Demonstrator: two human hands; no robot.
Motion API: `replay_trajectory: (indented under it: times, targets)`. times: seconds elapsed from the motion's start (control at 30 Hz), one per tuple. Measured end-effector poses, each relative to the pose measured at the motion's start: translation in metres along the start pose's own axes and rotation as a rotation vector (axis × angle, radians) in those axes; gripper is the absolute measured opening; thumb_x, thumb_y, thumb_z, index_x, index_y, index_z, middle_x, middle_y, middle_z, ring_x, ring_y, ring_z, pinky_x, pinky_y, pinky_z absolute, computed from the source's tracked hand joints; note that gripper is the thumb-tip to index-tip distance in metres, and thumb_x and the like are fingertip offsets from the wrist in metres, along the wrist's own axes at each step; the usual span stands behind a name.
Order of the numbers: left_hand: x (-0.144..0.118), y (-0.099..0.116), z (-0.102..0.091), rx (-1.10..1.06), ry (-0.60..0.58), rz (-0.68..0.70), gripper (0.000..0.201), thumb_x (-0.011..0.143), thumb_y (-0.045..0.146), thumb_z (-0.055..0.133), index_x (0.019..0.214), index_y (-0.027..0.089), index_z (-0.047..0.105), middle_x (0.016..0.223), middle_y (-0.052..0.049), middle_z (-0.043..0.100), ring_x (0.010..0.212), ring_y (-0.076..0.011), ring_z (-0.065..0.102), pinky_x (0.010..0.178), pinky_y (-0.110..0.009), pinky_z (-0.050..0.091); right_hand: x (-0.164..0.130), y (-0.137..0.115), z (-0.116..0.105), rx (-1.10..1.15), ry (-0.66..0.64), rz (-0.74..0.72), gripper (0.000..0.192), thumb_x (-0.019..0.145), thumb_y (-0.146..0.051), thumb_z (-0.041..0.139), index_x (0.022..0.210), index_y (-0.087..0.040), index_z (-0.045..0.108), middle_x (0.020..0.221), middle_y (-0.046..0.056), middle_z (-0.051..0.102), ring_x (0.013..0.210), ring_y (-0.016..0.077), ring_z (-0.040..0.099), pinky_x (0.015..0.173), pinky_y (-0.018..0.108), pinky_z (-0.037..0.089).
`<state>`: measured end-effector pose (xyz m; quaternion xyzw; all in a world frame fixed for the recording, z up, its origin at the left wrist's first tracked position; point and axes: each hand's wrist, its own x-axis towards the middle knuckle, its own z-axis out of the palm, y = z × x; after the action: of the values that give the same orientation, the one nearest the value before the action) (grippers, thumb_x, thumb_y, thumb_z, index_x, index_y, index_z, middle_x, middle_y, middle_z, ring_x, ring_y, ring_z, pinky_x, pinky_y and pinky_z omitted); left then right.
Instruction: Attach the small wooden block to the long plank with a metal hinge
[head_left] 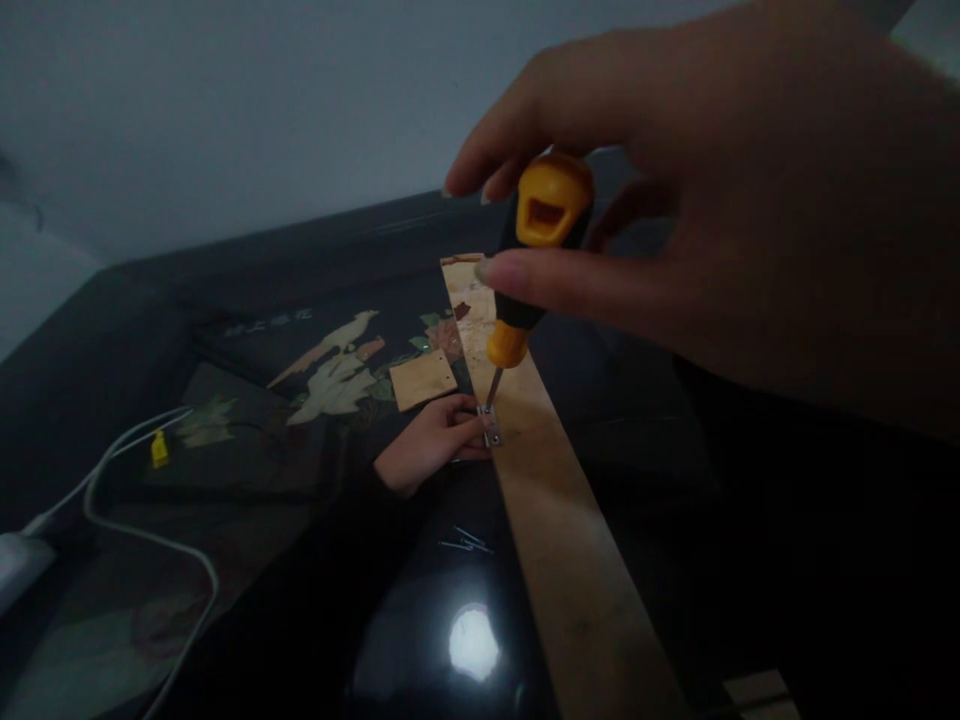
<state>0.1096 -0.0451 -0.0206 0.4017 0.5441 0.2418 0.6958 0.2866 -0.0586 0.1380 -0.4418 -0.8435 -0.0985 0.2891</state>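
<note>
Yellow-black screwdriver [525,270] pinched in right hand [720,190] grip; left hand [429,445] fingers closed on hinge [491,427].

a home room: glossy painted table [247,400], charger cable [142,530].

No readable text anywhere; only faint, pale marks on the dark table [247,300] above the bird picture [334,370], too blurred to read.

Both the left hand [427,445] and the right hand [720,190] are bare, without gloves or rings.
</note>
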Motion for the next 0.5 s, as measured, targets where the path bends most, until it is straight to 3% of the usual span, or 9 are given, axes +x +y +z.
replay_trajectory:
  times: [0.1,0.2,0.27,0.37,0.5]
  targets:
    - [0.0,0.0,0.0,-0.004,-0.002,0.004,0.011,0.078,0.013,0.061,0.087,0.011,0.055,0.081,-0.007,0.066,0.067,-0.0118,0.065,0.068,-0.026,0.055,-0.002,-0.001,-0.003,-0.005,0.087,0.019,0.075,0.083,-0.044,-0.004,0.09,-0.019,0.067,0.088,-0.004,0.063,0.088,0.0097,0.058,0.07,0.025,0.041]
    - [0.001,0.0,0.0,0.002,0.007,0.0,0.012,0.078,0.014,0.062,0.087,0.011,0.055,0.08,-0.006,0.066,0.066,-0.0119,0.065,0.07,-0.027,0.055,0.004,0.001,0.006,-0.041,0.004,0.012,0.054,0.085,-0.05,0.023,0.098,-0.018,0.065,0.09,-0.002,0.062,0.102,0.0162,0.056,0.083,0.03,0.04]
    - [0.0,0.0,0.0,0.007,0.013,-0.004,0.011,0.078,0.014,0.061,0.087,0.011,0.055,0.08,-0.007,0.067,0.067,-0.0119,0.065,0.07,-0.027,0.055,0.01,0.003,0.014,-0.101,-0.03,0.09,0.048,0.08,-0.055,0.041,0.107,-0.02,0.06,0.096,-0.002,0.06,0.108,0.0218,0.053,0.089,0.037,0.039]
    - [0.0,0.0,0.0,0.015,0.013,0.003,0.009,0.08,0.013,0.059,0.088,0.011,0.055,0.082,-0.007,0.067,0.068,-0.0122,0.066,0.068,-0.026,0.055,0.013,0.005,0.019,-0.146,-0.018,0.203,0.052,0.078,-0.061,0.04,0.111,-0.024,0.056,0.106,-0.003,0.057,0.108,0.025,0.052,0.086,0.042,0.041]
    - [0.0,0.0,0.0,0.013,0.002,0.006,0.009,0.081,0.012,0.057,0.089,0.011,0.055,0.084,-0.008,0.067,0.07,-0.0118,0.066,0.068,-0.024,0.055,0.005,0.005,0.007,-0.011,-0.025,-0.02,0.052,0.081,-0.058,0.034,0.102,-0.019,0.06,0.096,-0.004,0.059,0.093,0.0129,0.056,0.08,0.028,0.041]
